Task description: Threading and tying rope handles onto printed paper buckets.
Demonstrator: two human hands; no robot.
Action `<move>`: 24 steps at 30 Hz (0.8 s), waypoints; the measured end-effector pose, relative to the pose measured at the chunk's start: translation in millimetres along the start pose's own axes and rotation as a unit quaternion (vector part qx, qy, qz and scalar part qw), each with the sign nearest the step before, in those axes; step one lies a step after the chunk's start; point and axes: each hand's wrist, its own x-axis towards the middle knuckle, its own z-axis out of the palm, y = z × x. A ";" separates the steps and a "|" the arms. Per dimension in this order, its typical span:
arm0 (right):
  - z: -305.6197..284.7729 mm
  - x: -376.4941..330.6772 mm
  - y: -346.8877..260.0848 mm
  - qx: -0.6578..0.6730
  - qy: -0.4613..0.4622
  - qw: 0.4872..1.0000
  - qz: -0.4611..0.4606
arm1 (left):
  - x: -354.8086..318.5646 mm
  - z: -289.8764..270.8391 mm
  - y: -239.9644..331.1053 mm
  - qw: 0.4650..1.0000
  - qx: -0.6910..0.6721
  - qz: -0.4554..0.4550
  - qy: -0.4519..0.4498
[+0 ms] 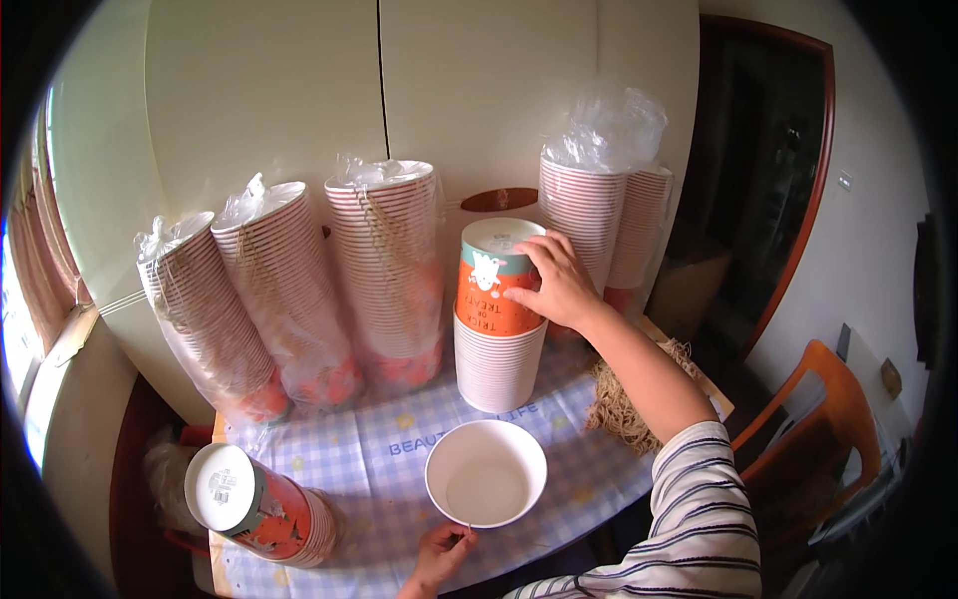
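Upturned stack (pixel 499 319) of paper bowls at table centre, just behind the open bowl: top bowl orange with a teal band, a small white figure and white lettering, white base facing up; lower rims white, ribbed, tightly nested. Right hand (pixel 559 283) laid over the stack's top right side, fingers (pixel 547 252) spread and curled around the top bowl, holding it. Left hand (pixel 439 555) at the near table edge, thumb and fingertips narrow, pinching the rim of the bowl (pixel 486 472), which sits upright, plain white inside.

Behind, three sleeves (pixel 299 290) of nested bowls in clear plastic, leaning against the cream cabinet (pixel 269 90), tops knotted, red-striped rims, orange showing at their feet. To the right rear, two more upright stacks (pixel 599 215) under a loose plastic bag, just beside the held stack. Lying at the left front corner, a short stack (pixel 261 504) on its side, white base with a small dark printed label turned toward the camera, orange pattern on the wall.

Table (pixel 389 449) covered in a blue-and-white check cloth with pale lettering. Tan fibrous bundle (pixel 624 404) at the right edge under the forearm. Open cloth only around the bowl and along the front edge; sleeves crowding the back. Orange chair (pixel 823 404) off the right side.
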 end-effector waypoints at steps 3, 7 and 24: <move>7.4 6.8 4.8 0.014 0.005 1.000 -0.008 | -3.1 -0.7 -0.3 1.000 -0.019 0.005 0.007; -3.7 22.8 20.8 -0.044 -0.024 0.999 -0.002 | -1.5 -0.6 1.4 1.000 -0.014 0.023 0.001; -28.5 -6.1 73.2 -0.047 -0.084 0.995 0.015 | 0.6 1.9 -1.1 1.000 0.011 0.026 -0.013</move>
